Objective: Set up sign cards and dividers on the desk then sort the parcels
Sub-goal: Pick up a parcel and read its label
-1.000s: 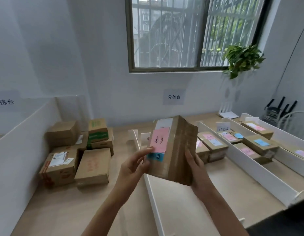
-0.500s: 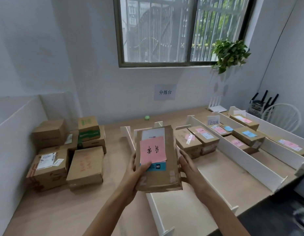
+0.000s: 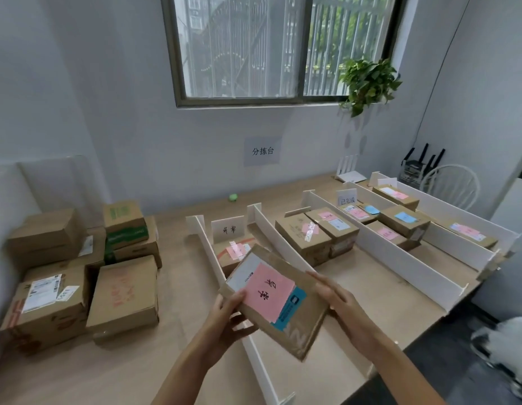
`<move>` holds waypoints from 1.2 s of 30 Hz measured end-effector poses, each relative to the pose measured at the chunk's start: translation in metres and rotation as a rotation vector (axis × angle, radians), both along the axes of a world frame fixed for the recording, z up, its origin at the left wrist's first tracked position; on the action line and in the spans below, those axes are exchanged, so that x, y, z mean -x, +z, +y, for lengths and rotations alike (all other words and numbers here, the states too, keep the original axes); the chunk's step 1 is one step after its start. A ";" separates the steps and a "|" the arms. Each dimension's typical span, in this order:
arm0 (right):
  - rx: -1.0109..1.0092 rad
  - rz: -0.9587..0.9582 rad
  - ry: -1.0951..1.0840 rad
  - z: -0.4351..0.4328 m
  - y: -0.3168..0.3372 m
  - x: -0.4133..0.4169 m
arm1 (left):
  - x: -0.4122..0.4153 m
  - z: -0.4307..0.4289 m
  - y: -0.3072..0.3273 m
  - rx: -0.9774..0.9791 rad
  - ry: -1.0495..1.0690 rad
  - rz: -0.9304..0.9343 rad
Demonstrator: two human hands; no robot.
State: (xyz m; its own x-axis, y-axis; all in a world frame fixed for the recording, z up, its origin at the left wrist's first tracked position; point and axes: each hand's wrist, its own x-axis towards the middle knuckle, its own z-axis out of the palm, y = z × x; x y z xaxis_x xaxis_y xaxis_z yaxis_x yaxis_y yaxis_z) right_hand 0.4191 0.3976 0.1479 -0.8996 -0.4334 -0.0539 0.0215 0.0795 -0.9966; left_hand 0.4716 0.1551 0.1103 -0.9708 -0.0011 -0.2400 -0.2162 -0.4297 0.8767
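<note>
I hold a brown cardboard parcel [image 3: 295, 320] with a pink note and a blue label, tilted, over the leftmost lane between two white dividers. My left hand [image 3: 227, 320] grips its near left edge, thumb on top. My right hand [image 3: 338, 299] lies along its right edge with the fingers nearly straight. Behind it in that lane stand a white sign card [image 3: 228, 229] and one parcel [image 3: 233, 252]. White dividers [image 3: 379, 249] split the desk [image 3: 178, 287] into lanes that hold several labelled parcels. A second sign card [image 3: 347, 199] stands further right.
A stack of unsorted cardboard boxes [image 3: 119, 293] fills the desk's left side beside a white panel [image 3: 2, 217]. A small green object [image 3: 233, 197] lies near the wall. A white chair [image 3: 452, 185] and a potted plant [image 3: 368, 83] are at the right.
The parcel has come down from upright at chest height to low and flat over the leftmost lane, turned clockwise. The camera has tilted down toward the desk.
</note>
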 end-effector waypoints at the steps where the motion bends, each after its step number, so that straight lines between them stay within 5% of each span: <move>1: 0.015 -0.014 -0.113 -0.001 -0.003 0.005 | 0.005 0.005 0.000 -0.031 0.050 0.023; 3: -0.007 -0.096 -0.259 -0.003 -0.012 0.013 | 0.016 0.021 0.000 -0.122 0.190 0.045; 6: -0.039 -0.210 -0.188 -0.010 -0.033 0.009 | 0.028 0.058 -0.001 -0.213 0.379 0.043; 12: 0.408 -0.218 -0.304 0.019 -0.054 0.044 | 0.037 0.124 -0.020 -0.098 0.360 -0.085; 17: 0.213 -0.090 -0.219 0.063 -0.044 0.103 | 0.071 0.112 -0.023 0.269 0.316 -0.081; 21: 0.139 -0.066 -0.101 0.068 -0.042 0.143 | 0.099 0.137 -0.027 0.404 0.085 -0.025; 27: -0.081 -0.008 0.253 0.049 -0.082 0.162 | 0.120 0.153 -0.053 0.510 0.415 -0.179; 33: -0.189 0.205 0.163 -0.001 -0.120 0.176 | 0.157 0.118 -0.078 0.535 0.665 -0.219; 36: -0.131 0.104 0.184 -0.030 -0.132 0.205 | 0.177 0.096 -0.088 0.689 0.696 -0.100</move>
State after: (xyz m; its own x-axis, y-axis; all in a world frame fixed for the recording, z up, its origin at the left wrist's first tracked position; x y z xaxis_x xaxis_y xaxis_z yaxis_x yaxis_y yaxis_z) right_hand 0.2141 0.3674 0.0158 -0.8095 -0.5863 -0.0315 -0.1079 0.2013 -0.9736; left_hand 0.2942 0.2513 0.0219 -0.6757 -0.7352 -0.0537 -0.1960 0.1090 0.9745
